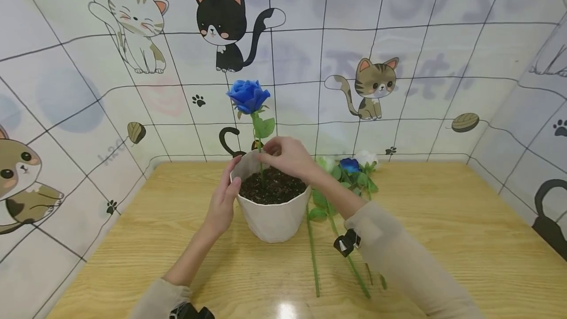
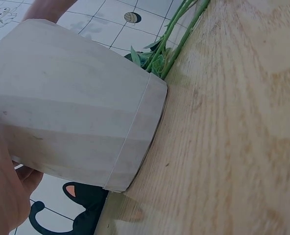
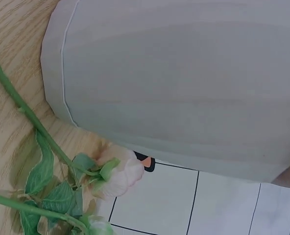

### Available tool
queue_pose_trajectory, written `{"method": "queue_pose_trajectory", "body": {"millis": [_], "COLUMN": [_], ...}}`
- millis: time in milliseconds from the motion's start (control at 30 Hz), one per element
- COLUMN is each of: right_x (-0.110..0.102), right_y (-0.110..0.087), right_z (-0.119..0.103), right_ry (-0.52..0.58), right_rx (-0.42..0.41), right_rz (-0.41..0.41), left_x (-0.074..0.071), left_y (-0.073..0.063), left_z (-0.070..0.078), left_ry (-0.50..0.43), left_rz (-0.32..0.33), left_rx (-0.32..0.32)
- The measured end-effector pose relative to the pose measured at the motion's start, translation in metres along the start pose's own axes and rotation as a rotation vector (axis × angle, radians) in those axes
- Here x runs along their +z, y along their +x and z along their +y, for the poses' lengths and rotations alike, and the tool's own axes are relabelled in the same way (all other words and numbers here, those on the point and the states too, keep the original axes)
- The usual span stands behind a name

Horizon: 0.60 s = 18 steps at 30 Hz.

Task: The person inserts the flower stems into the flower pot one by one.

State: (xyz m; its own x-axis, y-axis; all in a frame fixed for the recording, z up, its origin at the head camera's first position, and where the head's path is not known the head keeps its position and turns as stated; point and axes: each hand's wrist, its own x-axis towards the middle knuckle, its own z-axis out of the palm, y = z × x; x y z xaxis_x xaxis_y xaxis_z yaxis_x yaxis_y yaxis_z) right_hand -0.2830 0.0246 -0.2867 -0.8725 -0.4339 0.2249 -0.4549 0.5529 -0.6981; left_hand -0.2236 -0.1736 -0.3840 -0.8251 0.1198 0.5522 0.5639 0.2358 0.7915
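A blue artificial rose [image 1: 249,96] stands upright in a white faceted flower pot [image 1: 272,220] filled with dark soil [image 1: 274,188]. My right hand [image 1: 290,156] pinches the rose's green stem just above the soil, reaching over the pot's rim. At the pot's left side, my left hand [image 1: 223,201] grips the rim, thumb at the near edge and fingers along the outer wall. In the left wrist view that hand [image 2: 8,181] lies against the pot's pale wall [image 2: 76,107]. From the right wrist, the pot's wall [image 3: 174,88] hides most of the hand.
Right of the pot, several cut artificial flowers lie on the wooden table [image 1: 425,220], among them a blue rose [image 1: 350,165] and a white bloom [image 1: 365,157]. Their long stems [image 1: 312,255] point toward the front edge. A pale pink flower [image 3: 120,171] lies close to the pot's base. A cat-print backdrop [image 1: 301,63] stands behind.
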Motion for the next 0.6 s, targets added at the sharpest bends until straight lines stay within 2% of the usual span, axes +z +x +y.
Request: {"method": "queue_pose_trajectory", "body": {"millis": [600], "right_x": [-0.028], "right_y": [-0.026], "right_z": [0.008], "right_ry": [0.077], "right_rx": [-0.052], "right_rz": [0.027], "left_x": [0.0], "left_y": [0.0], "left_z": [-0.001], "left_ry": [-0.007], "left_rz": [-0.016], "left_rx": [0.002]}}
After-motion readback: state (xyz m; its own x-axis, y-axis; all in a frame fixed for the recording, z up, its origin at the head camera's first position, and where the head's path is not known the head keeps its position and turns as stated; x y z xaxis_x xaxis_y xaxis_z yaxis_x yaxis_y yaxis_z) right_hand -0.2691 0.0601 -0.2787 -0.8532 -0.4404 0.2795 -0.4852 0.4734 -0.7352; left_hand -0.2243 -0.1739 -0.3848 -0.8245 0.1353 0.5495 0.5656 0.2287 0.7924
